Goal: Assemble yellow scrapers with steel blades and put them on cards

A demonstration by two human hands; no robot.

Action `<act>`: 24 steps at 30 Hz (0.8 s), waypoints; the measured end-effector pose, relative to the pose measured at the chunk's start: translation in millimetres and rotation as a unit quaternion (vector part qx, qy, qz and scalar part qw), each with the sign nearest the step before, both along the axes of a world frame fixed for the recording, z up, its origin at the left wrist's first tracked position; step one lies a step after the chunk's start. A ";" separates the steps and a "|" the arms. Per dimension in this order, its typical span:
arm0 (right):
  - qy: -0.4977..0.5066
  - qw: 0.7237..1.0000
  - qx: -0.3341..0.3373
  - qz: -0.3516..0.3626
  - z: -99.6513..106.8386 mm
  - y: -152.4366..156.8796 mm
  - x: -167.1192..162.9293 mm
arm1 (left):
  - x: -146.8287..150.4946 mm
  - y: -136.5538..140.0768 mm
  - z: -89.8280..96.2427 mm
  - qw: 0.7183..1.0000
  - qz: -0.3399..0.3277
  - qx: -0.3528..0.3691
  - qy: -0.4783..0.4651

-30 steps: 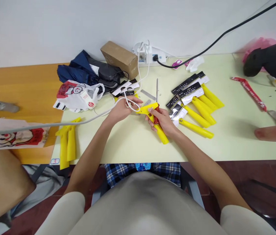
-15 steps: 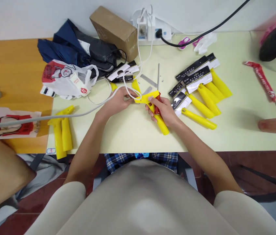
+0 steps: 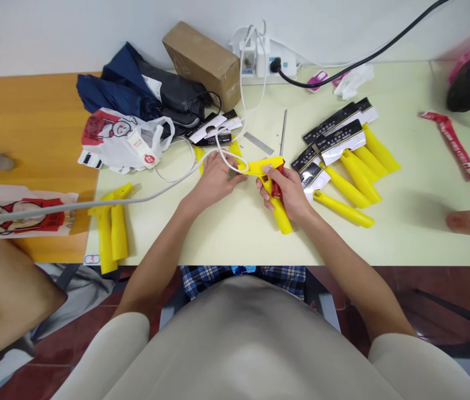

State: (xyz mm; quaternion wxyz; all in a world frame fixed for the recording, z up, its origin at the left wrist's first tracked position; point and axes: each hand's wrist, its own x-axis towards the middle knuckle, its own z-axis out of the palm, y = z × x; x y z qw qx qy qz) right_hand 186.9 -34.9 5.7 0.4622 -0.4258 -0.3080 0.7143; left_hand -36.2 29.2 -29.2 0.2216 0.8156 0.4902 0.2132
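Note:
My right hand (image 3: pixel 287 191) is closed round a yellow plastic scraper (image 3: pixel 279 211) and a red-handled screwdriver (image 3: pixel 284 133), whose metal shaft points away from me. The scraper's wide head faces left, with my thumb on it. My left hand (image 3: pixel 216 176) lies palm down left of that head, thumb stretched out, fingertips partly hidden at more yellow pieces (image 3: pixel 235 148). I see nothing held in it. A white cable (image 3: pixel 222 151) loops over the left fingers and the scraper's end. Beyond lies a flat metal blade (image 3: pixel 259 143), with tiny screw-like bits near the shaft.
Several yellow handles (image 3: pixel 362 178) and black-and-white cards (image 3: pixel 339 141) lie at right. Two yellow scraper bodies (image 3: pixel 112 228) overhang the front edge at left. Behind are a plastic bag (image 3: pixel 124 139), a cardboard box (image 3: pixel 201 61) and a power strip (image 3: pixel 285 69). Another person's arm (image 3: pixel 14 294) shows at left.
My left hand has moved off the scraper's head, to the left onto the table by the yellow pieces. My right hand still holds scraper and screwdriver. The whole view has shifted slightly.

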 end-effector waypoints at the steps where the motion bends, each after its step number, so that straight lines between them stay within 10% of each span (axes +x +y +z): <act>1: 0.003 1.000 0.000 0.001 0.1 0.1 0.0 | -1.2 0.7 0.4 1.000 0.004 0.003 -0.006; 16: -0.005 1.000 -0.018 0.020 -5.2 0.0 -0.1 | -14.1 15.3 20.9 0.995 -0.069 0.035 0.064; 24: -0.011 0.999 -0.024 0.036 -9.4 -1.8 1.5 | -7.3 17.7 41.0 0.980 -0.001 -0.106 -0.170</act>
